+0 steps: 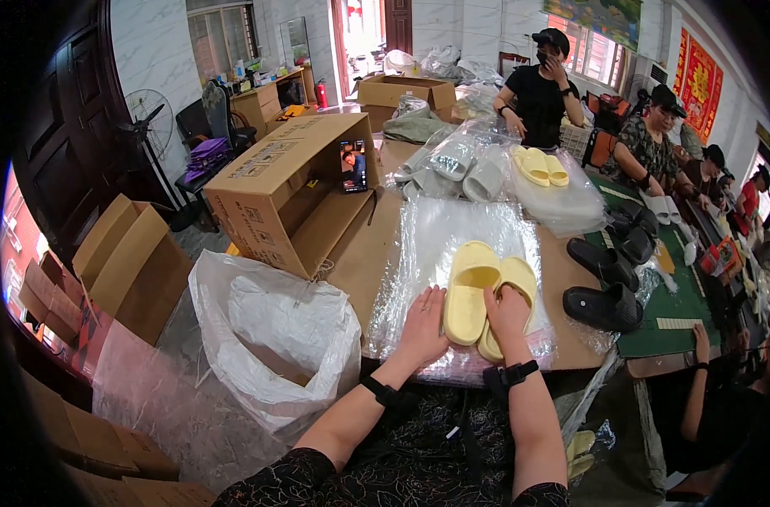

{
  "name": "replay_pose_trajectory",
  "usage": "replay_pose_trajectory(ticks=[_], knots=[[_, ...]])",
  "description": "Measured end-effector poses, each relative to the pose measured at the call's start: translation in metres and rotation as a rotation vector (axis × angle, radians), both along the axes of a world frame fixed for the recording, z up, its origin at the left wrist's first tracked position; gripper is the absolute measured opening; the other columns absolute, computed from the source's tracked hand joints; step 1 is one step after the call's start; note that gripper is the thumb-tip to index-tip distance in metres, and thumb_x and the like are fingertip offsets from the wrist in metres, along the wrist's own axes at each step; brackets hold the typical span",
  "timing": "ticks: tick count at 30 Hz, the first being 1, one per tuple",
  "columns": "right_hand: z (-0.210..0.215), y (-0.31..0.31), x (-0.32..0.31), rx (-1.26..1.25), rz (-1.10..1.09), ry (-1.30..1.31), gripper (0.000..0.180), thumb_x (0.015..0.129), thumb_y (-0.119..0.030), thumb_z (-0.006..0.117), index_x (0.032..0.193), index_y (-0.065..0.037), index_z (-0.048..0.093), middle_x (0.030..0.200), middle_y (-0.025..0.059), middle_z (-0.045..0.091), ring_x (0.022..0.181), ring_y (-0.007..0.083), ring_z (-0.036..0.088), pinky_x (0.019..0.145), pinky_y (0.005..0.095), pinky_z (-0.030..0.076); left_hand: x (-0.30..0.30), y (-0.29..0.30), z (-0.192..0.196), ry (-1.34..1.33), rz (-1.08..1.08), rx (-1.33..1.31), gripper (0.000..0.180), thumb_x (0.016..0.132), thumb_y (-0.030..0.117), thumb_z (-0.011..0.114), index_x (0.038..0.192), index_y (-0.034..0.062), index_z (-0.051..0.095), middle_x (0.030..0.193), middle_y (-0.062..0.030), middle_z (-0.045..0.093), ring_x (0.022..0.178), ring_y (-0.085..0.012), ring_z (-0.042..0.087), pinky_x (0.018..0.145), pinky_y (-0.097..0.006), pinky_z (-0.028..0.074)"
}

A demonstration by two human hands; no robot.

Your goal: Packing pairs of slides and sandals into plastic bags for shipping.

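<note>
A pair of pale yellow slide sandals lies side by side on a stack of clear plastic bags [419, 245] in front of me. My left hand [425, 325] rests flat on the bags, fingers stretched out, just beside the left yellow slide [469, 283]. On the right yellow slide [520, 275], my right hand [507, 314] grips the footbed, with its fingertips partly hidden near the strap. The right slide lies slightly behind the left one's edge, and its heel shows under my right hand.
A cardboard box [258, 190] with a phone [353, 166] stands at left, above a white woven sack [224, 325]. Bagged grey slides [486, 173], another yellow pair [533, 166] and black slides [603, 309] lie around. Co-workers, including a person in black [537, 97], are across and to the right.
</note>
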State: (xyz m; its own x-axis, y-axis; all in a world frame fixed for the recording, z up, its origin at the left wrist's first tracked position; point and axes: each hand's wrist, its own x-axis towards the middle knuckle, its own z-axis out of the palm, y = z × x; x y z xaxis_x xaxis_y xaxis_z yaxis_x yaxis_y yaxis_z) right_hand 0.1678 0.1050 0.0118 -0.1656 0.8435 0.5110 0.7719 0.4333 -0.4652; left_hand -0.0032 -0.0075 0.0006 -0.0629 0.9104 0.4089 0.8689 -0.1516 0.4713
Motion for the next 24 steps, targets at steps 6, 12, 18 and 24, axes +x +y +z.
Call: replay_pose_trajectory(ticks=[6, 12, 18, 24], knots=[[0.0001, -0.0002, -0.0003, 0.001, -0.003, 0.000, 0.042, 0.089, -0.039, 0.062, 0.075, 0.000, 0.063, 0.075, 0.0204, 0.066, 0.069, 0.0375, 0.065, 0.065, 0.0462, 0.051, 0.0000, -0.0006, -0.0007, -0.002, 0.000, 0.010, 0.081, 0.083, 0.033, 0.063, 0.145, -0.0070, 0.030, 0.147, -0.0279, 0.037, 0.142, -0.0392, 0.029, 0.118, -0.046, 0.022], [-0.0011, 0.0011, 0.0010, -0.012, -0.009, -0.011, 0.042, 0.089, -0.040, 0.061, 0.077, 0.000, 0.063, 0.075, 0.0204, 0.066, 0.070, 0.0376, 0.065, 0.065, 0.0462, 0.052, 0.0000, 0.0006, -0.0020, 0.000, -0.007, 0.018, 0.083, 0.083, 0.037, 0.062, 0.145, -0.0068, 0.030, 0.148, -0.0277, 0.037, 0.142, -0.0389, 0.029, 0.118, -0.046, 0.021], [-0.0005, 0.0013, 0.0001, -0.058, -0.021, -0.035, 0.043, 0.089, -0.042, 0.061, 0.078, 0.000, 0.064, 0.079, 0.0207, 0.067, 0.074, 0.0374, 0.065, 0.069, 0.0468, 0.052, -0.0002, 0.0012, -0.0028, 0.001, -0.001, 0.016, 0.083, 0.083, 0.038, 0.063, 0.145, -0.0071, 0.030, 0.148, -0.0275, 0.037, 0.142, -0.0385, 0.029, 0.118, -0.045, 0.021], [-0.0004, 0.0010, 0.0004, -0.046, -0.021, -0.036, 0.042, 0.089, -0.041, 0.061, 0.078, 0.000, 0.063, 0.079, 0.0206, 0.067, 0.073, 0.0376, 0.065, 0.068, 0.0469, 0.052, -0.0002, 0.0014, -0.0041, 0.004, -0.001, 0.031, 0.083, 0.082, 0.036, 0.064, 0.144, -0.0074, 0.030, 0.147, -0.0275, 0.038, 0.142, -0.0385, 0.029, 0.118, -0.045, 0.021]])
